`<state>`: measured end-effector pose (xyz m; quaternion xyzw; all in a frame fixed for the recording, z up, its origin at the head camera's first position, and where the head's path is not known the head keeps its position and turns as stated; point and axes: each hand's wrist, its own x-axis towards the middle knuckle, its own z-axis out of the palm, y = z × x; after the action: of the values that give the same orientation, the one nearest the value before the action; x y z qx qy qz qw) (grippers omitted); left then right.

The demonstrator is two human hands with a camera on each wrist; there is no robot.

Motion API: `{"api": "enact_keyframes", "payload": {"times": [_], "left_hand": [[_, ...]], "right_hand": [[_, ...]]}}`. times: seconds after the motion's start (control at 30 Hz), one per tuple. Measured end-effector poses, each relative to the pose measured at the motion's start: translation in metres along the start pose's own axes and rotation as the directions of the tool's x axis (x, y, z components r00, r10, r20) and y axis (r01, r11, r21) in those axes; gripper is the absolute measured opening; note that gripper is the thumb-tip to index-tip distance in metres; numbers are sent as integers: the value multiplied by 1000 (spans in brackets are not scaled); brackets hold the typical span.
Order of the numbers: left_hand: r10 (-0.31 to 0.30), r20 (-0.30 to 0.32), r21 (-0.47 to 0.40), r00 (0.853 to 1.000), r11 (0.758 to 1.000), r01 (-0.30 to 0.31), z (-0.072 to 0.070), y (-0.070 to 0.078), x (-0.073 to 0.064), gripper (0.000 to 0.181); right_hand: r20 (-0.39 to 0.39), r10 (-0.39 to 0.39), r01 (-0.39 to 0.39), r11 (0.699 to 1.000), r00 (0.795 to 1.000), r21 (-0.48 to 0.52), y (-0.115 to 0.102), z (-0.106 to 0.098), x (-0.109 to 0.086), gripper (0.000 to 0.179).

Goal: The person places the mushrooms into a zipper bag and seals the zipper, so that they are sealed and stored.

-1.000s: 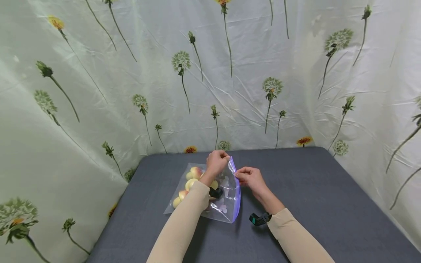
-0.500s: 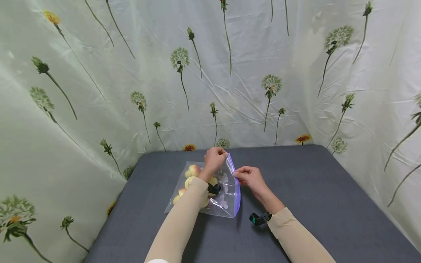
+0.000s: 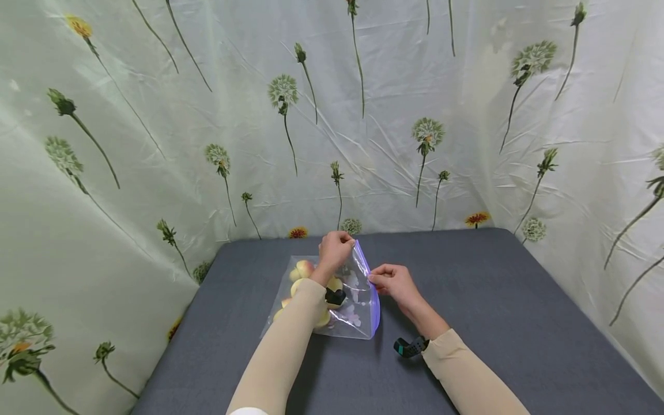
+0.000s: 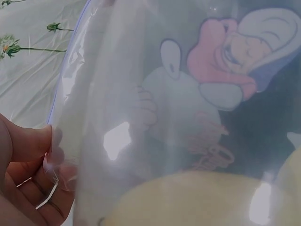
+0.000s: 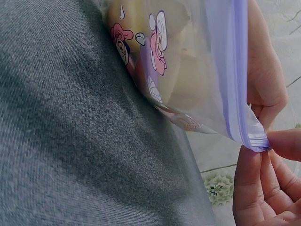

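A clear zip bag (image 3: 342, 328) with a purple zip strip (image 3: 376, 317) along its right side lies on the grey table. Inside it are several yellow and reddish round fruits (image 3: 305, 268), some hidden by the left forearm. My left hand (image 3: 334, 251) reaches across the bag and pinches its far corner by the zip. Thumb and fingers of that hand (image 4: 28, 174) show on the bag's edge in the left wrist view. With thumb and fingers, my right hand (image 3: 395, 282) pinches the zip strip partway along; its grip (image 5: 268, 188) shows close up in the right wrist view.
The dark grey table (image 3: 493, 323) extends around the bag. Behind and beside it hangs a pale curtain (image 3: 384, 155) printed with dandelions. A black band (image 3: 410, 347) sits on the right wrist, another black device (image 3: 335, 297) at the left one.
My left hand has moved slightly left and up in the head view, with the bag's far corner in its pinch. The right hand has stayed almost in place on the zip strip.
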<state>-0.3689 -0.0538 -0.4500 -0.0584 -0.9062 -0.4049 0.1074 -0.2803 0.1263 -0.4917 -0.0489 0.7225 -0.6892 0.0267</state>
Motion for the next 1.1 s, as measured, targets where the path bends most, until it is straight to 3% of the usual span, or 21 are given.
{"api": "enact_keyframes", "payload": {"times": [1.1], "left_hand": [[-52,-30,5,998,999,52,-6,-1,5,16]], "right_hand": [[38,9,-7,998,999,-63,2,-3,-15,16]]}}
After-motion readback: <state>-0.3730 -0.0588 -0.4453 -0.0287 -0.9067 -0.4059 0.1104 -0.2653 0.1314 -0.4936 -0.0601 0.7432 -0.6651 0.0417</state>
